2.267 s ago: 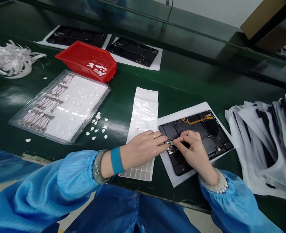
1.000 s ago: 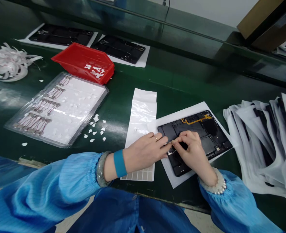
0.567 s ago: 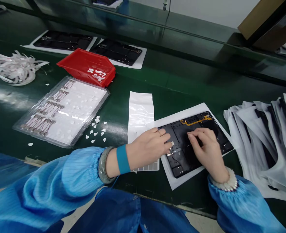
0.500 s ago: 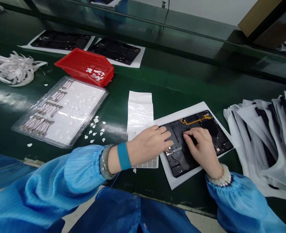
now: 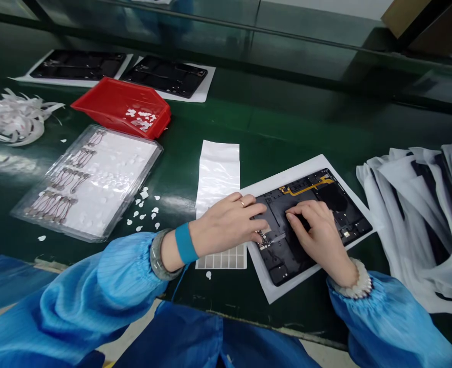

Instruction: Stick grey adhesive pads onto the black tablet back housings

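Note:
A dark tablet housing (image 5: pixel 287 255) lies slantwise on a white sheet (image 5: pixel 310 164), its inner side up. It has an orange flex cable (image 5: pixel 306 188) near the top and a small circuit board (image 5: pixel 263 238) at the left. My left hand (image 5: pixel 226 225) reaches over the housing's left edge beside that board, fingers bent and spread; its thumb is hidden. Over the housing's middle, my right hand (image 5: pixel 313 232) has thumb and index fingertip pinched together. Whatever lies between them is too small to make out. Partly beneath my left hand is a sheet of grey rectangular stickers (image 5: pixel 226 258).
Left are a clear tray (image 5: pixel 107 189) of small wired parts, loose white round tabs (image 5: pixel 155 210), a red bin (image 5: pixel 111 99) and white strips (image 5: pixel 15 117). Two more housings (image 5: pixel 78 64) lie behind. White-wrapped pieces (image 5: pixel 398 204) stand in a row at right.
The view has shifted slightly. Both hands stay over the housing in nearly the same pose, with the left fingers slightly lower on its left edge.

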A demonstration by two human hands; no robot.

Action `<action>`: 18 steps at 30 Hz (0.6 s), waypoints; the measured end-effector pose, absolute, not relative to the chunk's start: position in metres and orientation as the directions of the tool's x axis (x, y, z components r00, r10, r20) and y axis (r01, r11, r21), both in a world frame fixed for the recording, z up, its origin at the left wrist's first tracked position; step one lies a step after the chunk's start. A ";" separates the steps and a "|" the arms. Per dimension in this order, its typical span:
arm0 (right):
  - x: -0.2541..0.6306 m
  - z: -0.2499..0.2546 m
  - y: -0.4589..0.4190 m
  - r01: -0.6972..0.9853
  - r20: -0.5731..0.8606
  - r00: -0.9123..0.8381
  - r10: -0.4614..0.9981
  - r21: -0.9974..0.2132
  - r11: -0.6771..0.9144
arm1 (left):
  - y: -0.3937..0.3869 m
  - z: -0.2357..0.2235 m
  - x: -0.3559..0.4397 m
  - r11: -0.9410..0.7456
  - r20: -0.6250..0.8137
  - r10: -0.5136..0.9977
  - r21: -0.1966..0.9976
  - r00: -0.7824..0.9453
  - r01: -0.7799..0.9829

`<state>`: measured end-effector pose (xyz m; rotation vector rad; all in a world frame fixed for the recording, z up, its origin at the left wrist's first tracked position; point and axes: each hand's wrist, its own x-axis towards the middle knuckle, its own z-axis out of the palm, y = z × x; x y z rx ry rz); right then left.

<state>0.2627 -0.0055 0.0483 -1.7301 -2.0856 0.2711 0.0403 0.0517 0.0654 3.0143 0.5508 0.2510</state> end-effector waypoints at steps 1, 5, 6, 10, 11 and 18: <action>0.263 0.048 -0.006 0.891 0.188 -0.141 0.972 -0.403 0.208 | 0.052 0.066 0.040 -0.933 0.146 0.358 0.097 0.922 0.347; 0.262 0.048 -0.005 0.892 0.189 -0.143 0.971 -0.401 0.209 | 0.051 0.065 0.040 -0.931 0.147 0.360 0.110 0.921 0.347; 0.263 0.048 -0.005 0.892 0.193 -0.145 0.970 -0.399 0.213 | 0.051 0.065 0.040 -0.929 0.147 0.366 0.110 0.919 0.352; 0.263 0.047 -0.006 0.891 0.201 -0.152 0.968 -0.396 0.222 | 0.052 0.066 0.039 -0.929 0.149 0.368 0.113 0.918 0.354; 0.263 0.047 -0.006 0.891 0.198 -0.151 0.969 -0.396 0.220 | 0.052 0.067 0.039 -0.923 0.146 0.383 0.109 0.912 0.370; 0.264 0.046 -0.003 0.901 0.184 -0.145 0.972 -0.381 0.206 | 0.054 0.062 0.038 -0.944 0.186 0.331 0.064 0.925 0.325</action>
